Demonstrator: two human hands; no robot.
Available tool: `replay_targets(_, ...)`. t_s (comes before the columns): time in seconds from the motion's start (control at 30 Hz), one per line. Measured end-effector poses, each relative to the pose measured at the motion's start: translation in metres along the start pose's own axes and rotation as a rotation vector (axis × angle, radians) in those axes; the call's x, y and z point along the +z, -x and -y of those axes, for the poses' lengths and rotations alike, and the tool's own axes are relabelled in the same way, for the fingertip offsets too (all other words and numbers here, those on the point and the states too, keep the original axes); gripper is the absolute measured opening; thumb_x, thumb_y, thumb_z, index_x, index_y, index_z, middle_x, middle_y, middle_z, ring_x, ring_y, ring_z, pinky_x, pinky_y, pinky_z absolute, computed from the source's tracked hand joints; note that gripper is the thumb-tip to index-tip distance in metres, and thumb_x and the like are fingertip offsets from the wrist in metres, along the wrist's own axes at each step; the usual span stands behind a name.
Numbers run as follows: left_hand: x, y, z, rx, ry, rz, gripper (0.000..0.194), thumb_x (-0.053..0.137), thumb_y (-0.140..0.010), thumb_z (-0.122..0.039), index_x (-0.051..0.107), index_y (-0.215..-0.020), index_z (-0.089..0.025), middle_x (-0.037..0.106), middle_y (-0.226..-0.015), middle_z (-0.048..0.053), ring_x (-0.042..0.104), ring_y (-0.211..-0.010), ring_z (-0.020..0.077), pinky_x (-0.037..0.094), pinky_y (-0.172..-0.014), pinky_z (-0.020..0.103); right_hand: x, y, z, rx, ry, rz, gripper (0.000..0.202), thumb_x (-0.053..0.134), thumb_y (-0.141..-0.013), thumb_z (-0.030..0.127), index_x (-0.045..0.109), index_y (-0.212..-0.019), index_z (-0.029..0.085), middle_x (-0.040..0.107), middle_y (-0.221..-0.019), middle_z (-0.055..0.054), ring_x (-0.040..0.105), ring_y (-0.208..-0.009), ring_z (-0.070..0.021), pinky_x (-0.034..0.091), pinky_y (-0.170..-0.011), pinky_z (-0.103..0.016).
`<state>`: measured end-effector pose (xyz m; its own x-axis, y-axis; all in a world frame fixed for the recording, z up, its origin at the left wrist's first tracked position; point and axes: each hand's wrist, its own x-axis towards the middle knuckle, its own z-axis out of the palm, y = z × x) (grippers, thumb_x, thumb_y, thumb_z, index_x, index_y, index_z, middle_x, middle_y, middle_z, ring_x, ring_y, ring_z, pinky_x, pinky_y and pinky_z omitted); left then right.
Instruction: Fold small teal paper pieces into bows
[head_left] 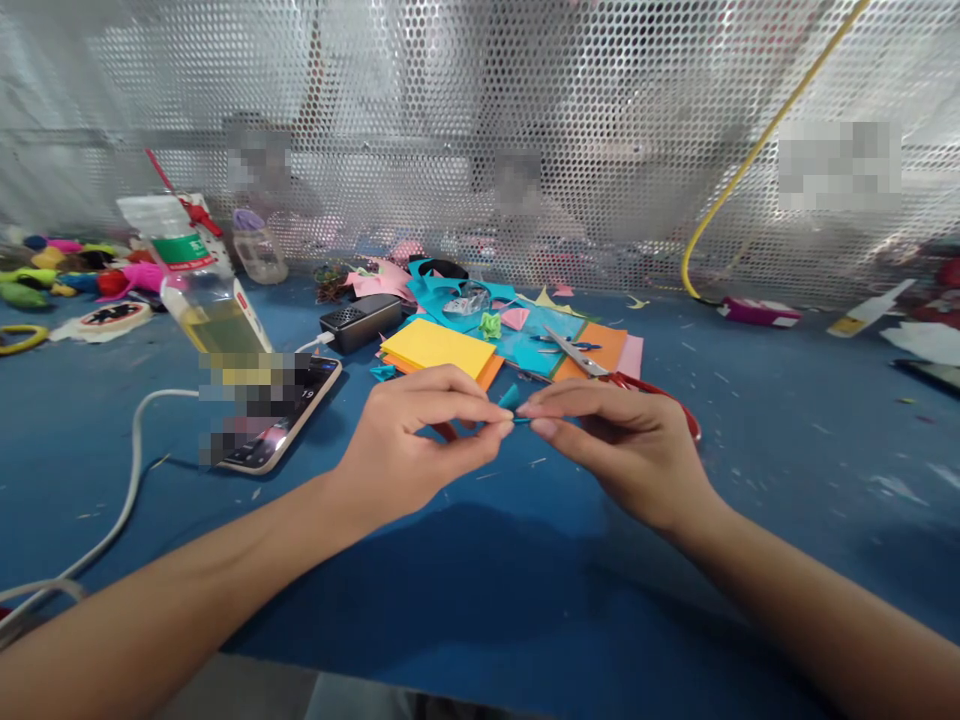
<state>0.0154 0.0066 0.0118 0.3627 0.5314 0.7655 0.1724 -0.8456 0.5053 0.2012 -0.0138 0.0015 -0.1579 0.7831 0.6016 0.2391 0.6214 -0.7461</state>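
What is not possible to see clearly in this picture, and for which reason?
In the head view:
Small blue piece: most of its shape, covered by the left hand and right hand.
Scissors: handles partly behind the right hand.
Smartphone: part of its screen, masked by pixelation.
Dark object: cut off by the right edge.

Looked like a craft workshop: perforated metal partition (420,70), scrap-littered blue worktable (787,420), stacked yellow paper (439,347), scissors (581,355) lay out.

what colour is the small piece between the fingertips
The small piece is teal blue, shown in the head view.
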Motion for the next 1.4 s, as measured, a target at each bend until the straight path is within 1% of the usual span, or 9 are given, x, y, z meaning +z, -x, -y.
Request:
replay_targets(0.17,0.001,0.002,0.003,-0.131,0.056,0.007,0.004,0.066,-0.074,-0.017,0.069,-0.077,-0.017,0.066,-0.075,0.001,0.059,-0.063,0.0067,0.046,-0.046,0.012,0.004,0.001,0.001,0.077,0.035,-0.038,0.007,0.067,-0.073,0.022,0.066,-0.08,0.022,0.07,-0.083,0.0,0.065,-0.078,-0.0148,0.054,-0.071,-0.028)
replay_targets(0.27,0.001,0.002,0.005,-0.194,0.038,0.042,0.006,0.066,-0.075,-0.021,0.069,-0.079,-0.017,0.065,-0.079,0.002,0.06,-0.067,0.0088,0.049,-0.049,0.015,0.005,0.0,0.0,0.045,0.121,-0.059,0.001,0.064,-0.075,0.022,0.064,-0.075,0.021,0.068,-0.077,0.0,0.064,-0.072,-0.0142,0.053,-0.064,-0.026)
replay_targets(0.33,0.001,0.002,0.005,-0.149,-0.029,0.049,0.01,0.067,-0.074,-0.021,0.069,-0.082,-0.016,0.063,-0.083,0.004,0.06,-0.071,0.01,0.05,-0.052,0.016,0.003,0.0,0.0,-0.037,0.242,-0.05,0.004,0.063,-0.076,0.018,0.062,-0.074,0.022,0.067,-0.074,0.001,0.062,-0.069,-0.0129,0.051,-0.06,-0.025)
replay_targets(0.47,0.002,0.002,0.008,0.129,-0.166,0.034,0.01,0.067,-0.073,-0.014,0.07,-0.083,-0.015,0.062,-0.082,0.005,0.059,-0.074,0.0112,0.051,-0.064,0.023,-0.001,0.001,0.003,-0.275,0.489,0.02,0.006,0.064,-0.076,0.015,0.062,-0.076,0.021,0.066,-0.075,0.0,0.061,-0.071,-0.013,0.048,-0.066,-0.028)
replay_targets(0.53,0.003,0.002,0.009,0.184,-0.198,0.046,0.007,0.066,-0.074,-0.012,0.069,-0.08,-0.013,0.062,-0.079,0.005,0.059,-0.074,0.0116,0.05,-0.068,0.026,-0.002,0.002,0.005,-0.351,0.582,0.043,0.005,0.064,-0.076,0.016,0.062,-0.078,0.02,0.067,-0.076,0.0,0.062,-0.073,-0.014,0.046,-0.069,-0.03)
replay_targets(0.73,0.004,0.001,0.006,0.138,-0.175,0.005,0.005,0.066,-0.071,-0.01,0.066,-0.073,-0.014,0.062,-0.074,0.002,0.057,-0.065,0.0082,0.048,-0.057,0.019,-0.001,0.002,0.007,-0.313,0.6,0.035,0.004,0.063,-0.078,0.017,0.062,-0.082,0.018,0.064,-0.075,-0.001,0.059,-0.068,-0.0118,0.046,-0.062,-0.027)
replay_targets(0.87,0.003,0.0,0.003,0.054,-0.113,0.053,0.009,0.067,-0.071,-0.01,0.068,-0.08,-0.013,0.062,-0.078,0.003,0.058,-0.064,0.007,0.047,-0.05,0.014,-0.004,0.0,0.007,-0.365,0.62,0.072,0.004,0.061,-0.079,0.015,0.06,-0.08,0.019,0.064,-0.075,-0.001,0.059,-0.07,-0.0124,0.046,-0.066,-0.028)
replay_targets(1.13,0.003,0.001,0.011,0.163,-0.128,0.069,0.009,0.066,-0.072,-0.009,0.07,-0.08,-0.012,0.064,-0.079,0.006,0.061,-0.073,0.0117,0.052,-0.065,0.023,-0.009,0.0,0.009,-0.445,0.739,0.121,0.004,0.061,-0.08,0.017,0.058,-0.078,0.019,0.064,-0.074,0.0,0.059,-0.071,-0.0136,0.042,-0.067,-0.03)
replay_targets(1.4,0.001,0.0,0.01,0.108,-0.074,0.13,0.011,0.066,-0.074,-0.013,0.071,-0.084,-0.016,0.064,-0.082,0.005,0.061,-0.074,0.0117,0.051,-0.062,0.021,-0.012,0.001,0.014,-0.455,0.766,0.105,0.004,0.06,-0.08,0.017,0.058,-0.077,0.019,0.065,-0.074,0.001,0.059,-0.068,-0.0123,0.042,-0.068,-0.03)
